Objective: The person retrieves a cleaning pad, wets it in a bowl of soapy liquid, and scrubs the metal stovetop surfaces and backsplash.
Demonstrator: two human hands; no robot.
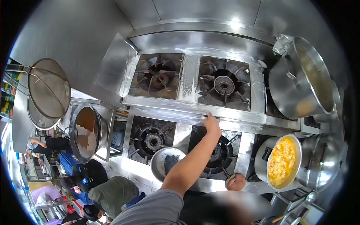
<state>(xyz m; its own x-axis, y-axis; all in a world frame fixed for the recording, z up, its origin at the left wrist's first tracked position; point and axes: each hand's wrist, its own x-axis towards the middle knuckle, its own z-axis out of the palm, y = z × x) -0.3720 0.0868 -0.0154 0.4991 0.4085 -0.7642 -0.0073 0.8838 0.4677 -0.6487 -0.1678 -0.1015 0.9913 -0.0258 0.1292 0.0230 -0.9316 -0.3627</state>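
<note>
Clenches a tan pad (228, 180) at the stove's (245, 150) front edge in right hand (237, 182); rests left hand (212, 126) on the raised ledge (240, 115), cannot tell whether released or grasping. Could knock the pan (159, 165) through a sweep of left forearm (195, 159). Cannot make out anything beneath left fingers (209, 115), nor right forearm, hidden by blur

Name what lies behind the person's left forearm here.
Much of the front-right burner and the left side of a round pan show. The forearm covers part of the burner and the pan's lower-right edge.
</note>
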